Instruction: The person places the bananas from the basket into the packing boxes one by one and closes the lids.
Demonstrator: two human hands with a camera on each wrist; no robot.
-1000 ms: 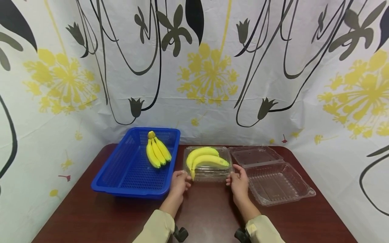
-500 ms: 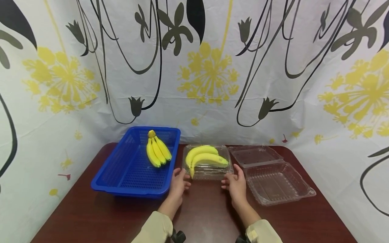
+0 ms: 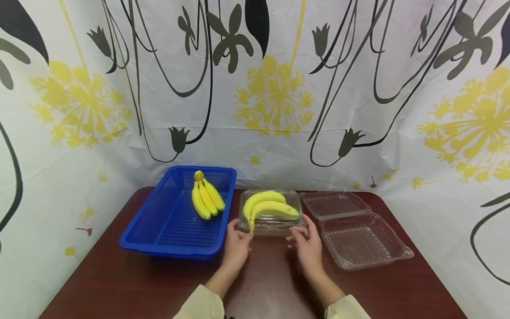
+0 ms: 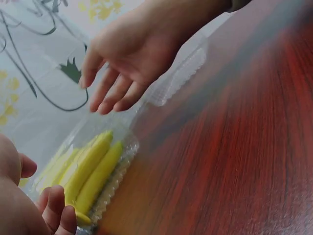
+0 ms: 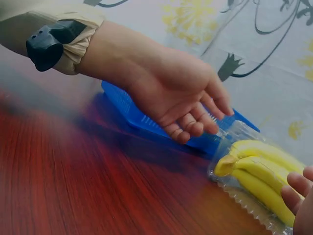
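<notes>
A bunch of yellow bananas (image 3: 272, 208) lies in a clear plastic clamshell box (image 3: 275, 231) at the back middle of the table. My left hand (image 3: 237, 249) is at the box's front left corner, fingers loosely bent, thumb near the stem end; contact is hard to tell. At the front right corner is my right hand (image 3: 309, 248), its fingers relaxed and holding nothing. In the right wrist view, the left hand (image 5: 171, 88) hangs beside the box's end with its palm showing. The left wrist view has the right hand (image 4: 134, 54) above the box's far end.
A blue plastic basket (image 3: 131, 237) stands on the left, with another bunch of bananas (image 3: 206, 198) inside. On the right lies a second clear clamshell box (image 3: 360, 241), its lid (image 3: 336, 204) folded back. A patterned cloth (image 3: 275, 164) hangs behind the dark red table (image 3: 275, 283).
My left hand has moved slightly forward around the box's front left corner. The right fingers have drawn back from the box's front edge and shifted a little left. The box has hardly moved.
</notes>
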